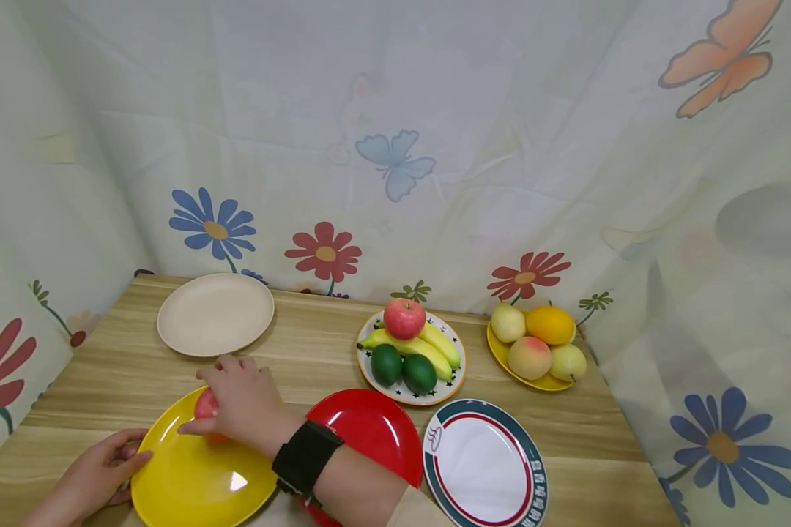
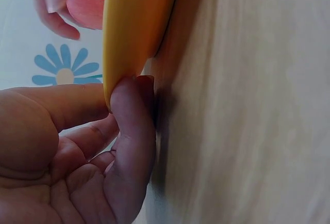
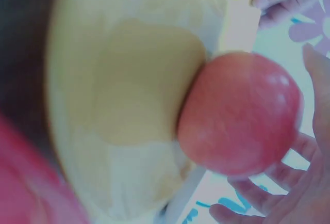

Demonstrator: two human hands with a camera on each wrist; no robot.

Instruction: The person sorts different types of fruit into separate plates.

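A large yellow plate (image 1: 191, 479) lies at the front left of the table. My left hand (image 1: 99, 468) pinches its left rim between thumb and fingers, and the left wrist view shows the fingers curled under the edge (image 2: 114, 74). On the plate, toward its far side, sits a red apple (image 1: 206, 405), partly covered by my right hand (image 1: 242, 401) in the head view. Seen from the right wrist, the fingers and thumb spread loosely around the apple (image 3: 240, 113), with the thumb apart from its skin.
Right of the yellow plate are a red plate (image 1: 369, 417), under my right forearm, and a green-rimmed white plate (image 1: 488, 468). Behind stand a beige plate (image 1: 216, 315), a star-patterned plate (image 1: 367, 366) with apple, bananas and avocados, and a small yellow plate (image 1: 501, 359) of mixed fruit.
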